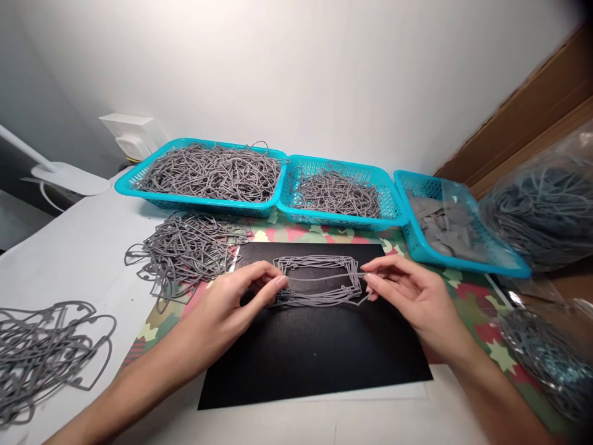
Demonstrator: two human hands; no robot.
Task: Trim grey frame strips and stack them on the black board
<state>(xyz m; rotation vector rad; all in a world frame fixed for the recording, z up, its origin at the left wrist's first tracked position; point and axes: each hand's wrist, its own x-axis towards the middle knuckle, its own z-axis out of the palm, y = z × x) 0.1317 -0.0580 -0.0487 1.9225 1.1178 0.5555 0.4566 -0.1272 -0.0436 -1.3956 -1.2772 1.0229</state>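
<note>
Seen from my head camera, my left hand [236,293] and right hand [410,287] stretch a thin grey strand [324,279] between them, each pinching it between thumb and fingers, above a black board [315,358]. The strand sags slightly in the middle, crossing over a rectangular stack of grey loops [319,301] laid out on the board. Beneath the board, a camouflage cloth [484,334] covers part of the white counter [83,241]. Beyond my left hand, a tangled pile of grey loops [189,247] lies on the cloth; nearer my left arm, a looser heap [50,352] spreads across the bare counter. Three blue baskets line the back: the left basket [199,199] and the middle basket [343,218] hold masses of grey strands, while the right basket [463,262] holds flat grey pieces [428,216]. At far right, a clear bag [546,210] packed with grey loops stands against cardboard [532,111], and a second clear bag [551,358] lies nearer my right arm.
</note>
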